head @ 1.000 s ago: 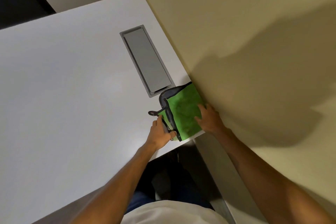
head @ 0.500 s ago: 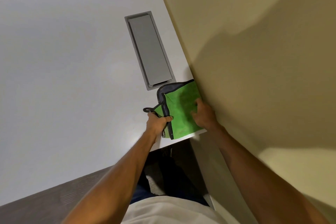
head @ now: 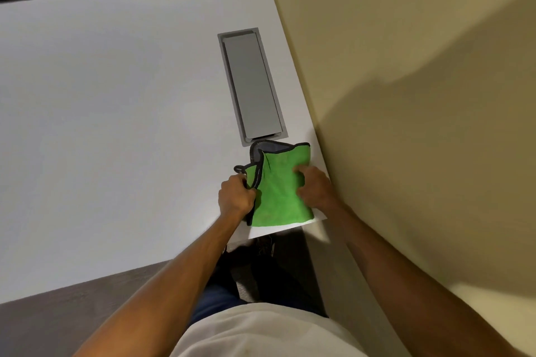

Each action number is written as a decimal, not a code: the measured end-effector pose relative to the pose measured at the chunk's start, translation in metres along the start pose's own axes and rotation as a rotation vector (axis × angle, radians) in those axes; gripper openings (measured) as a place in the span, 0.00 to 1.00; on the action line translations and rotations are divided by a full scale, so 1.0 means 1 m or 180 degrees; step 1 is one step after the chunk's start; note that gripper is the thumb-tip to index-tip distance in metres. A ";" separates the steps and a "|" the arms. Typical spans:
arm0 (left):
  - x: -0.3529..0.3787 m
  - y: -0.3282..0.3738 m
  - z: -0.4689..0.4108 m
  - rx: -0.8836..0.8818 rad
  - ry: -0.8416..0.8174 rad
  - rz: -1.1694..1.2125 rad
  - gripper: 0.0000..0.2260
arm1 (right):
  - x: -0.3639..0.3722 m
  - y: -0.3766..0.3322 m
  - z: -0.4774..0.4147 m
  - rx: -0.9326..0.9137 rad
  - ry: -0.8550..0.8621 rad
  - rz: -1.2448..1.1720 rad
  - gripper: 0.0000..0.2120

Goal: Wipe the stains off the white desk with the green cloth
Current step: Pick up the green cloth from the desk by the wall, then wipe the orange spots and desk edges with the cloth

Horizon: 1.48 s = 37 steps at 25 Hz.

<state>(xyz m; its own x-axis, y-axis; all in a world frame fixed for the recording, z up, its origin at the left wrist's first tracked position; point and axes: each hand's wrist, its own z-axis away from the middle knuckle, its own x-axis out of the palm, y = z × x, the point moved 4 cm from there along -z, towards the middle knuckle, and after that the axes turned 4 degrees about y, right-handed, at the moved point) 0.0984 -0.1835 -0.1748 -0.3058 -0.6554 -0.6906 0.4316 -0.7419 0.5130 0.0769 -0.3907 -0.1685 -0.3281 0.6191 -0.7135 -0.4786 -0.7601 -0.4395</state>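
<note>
Green cloth [head: 277,191] is lying at the white desk's [head: 116,124] five-o'clock corner, left hand [head: 236,197] fisting its edge, right hand's [head: 314,187] fingers pressing flat; keeping even pressure should help.

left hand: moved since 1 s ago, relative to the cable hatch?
Yes, slightly. The left hand has closed into a fist on the green cloth's dark-trimmed left edge and gathered it up; measured against the grey cable hatch, it stays near the desk's front edge.

I can read no text, label, brand, number or sign anywhere: nothing on the white surface [head: 116,101], the green cloth [head: 278,194] or the grey panel [head: 251,84] set into it.
</note>
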 end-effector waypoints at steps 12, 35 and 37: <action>-0.107 -0.087 0.029 -0.0117 0.1087 0.0090 0.04 | 0.056 -0.125 0.023 -0.1470 -0.0214 0.0447 0.29; -0.348 -0.377 0.090 -0.1021 0.2074 0.0568 0.08 | 0.287 -0.417 0.141 -0.2526 -0.0244 0.0423 0.26; -0.359 -0.388 0.093 -0.1045 0.2144 0.0576 0.07 | 0.298 -0.434 0.143 -0.2634 -0.0335 0.0445 0.26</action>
<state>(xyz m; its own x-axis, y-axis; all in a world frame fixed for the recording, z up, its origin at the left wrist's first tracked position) -0.0383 0.3272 -0.0785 0.3309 -0.4571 -0.8256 0.6875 -0.4826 0.5427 0.0701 0.1523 -0.1124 -0.4336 0.4925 -0.7546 0.3093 -0.7052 -0.6380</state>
